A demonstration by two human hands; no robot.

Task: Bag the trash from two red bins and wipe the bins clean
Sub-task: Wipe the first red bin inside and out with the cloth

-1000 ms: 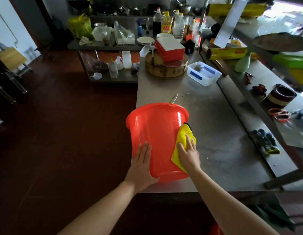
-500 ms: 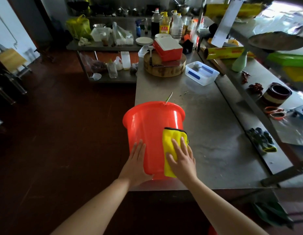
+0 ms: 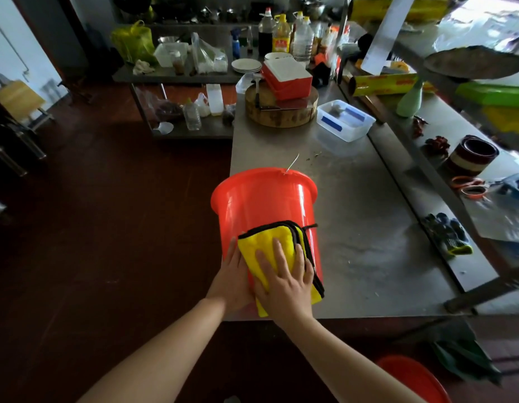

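Now | tabletop (image 3: 368, 228): near-left corner carries red bin (image 3: 267, 199), tipped, rim facing away | yellow cloth (image 3: 267, 242): on bin wall | right hand (image 3: 284, 283): flat, fingers spread, pressing cloth | left hand (image 3: 230, 280): flat against bin, touching cloth edge

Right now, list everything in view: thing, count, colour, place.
bin on table: 1, red, table's near edge
bin below table: 1, red, lower right, cut off
cloth: 1, yellow, dark trim, on table bin's side
table: 1, steel grey, centre
chopping block: 1, wood, table's far end
box: 1, red and white, on chopping block
tub: 1, clear, blue marks, right of block
left hand: 1, flat on table bin
right hand: 1, presses cloth on bin
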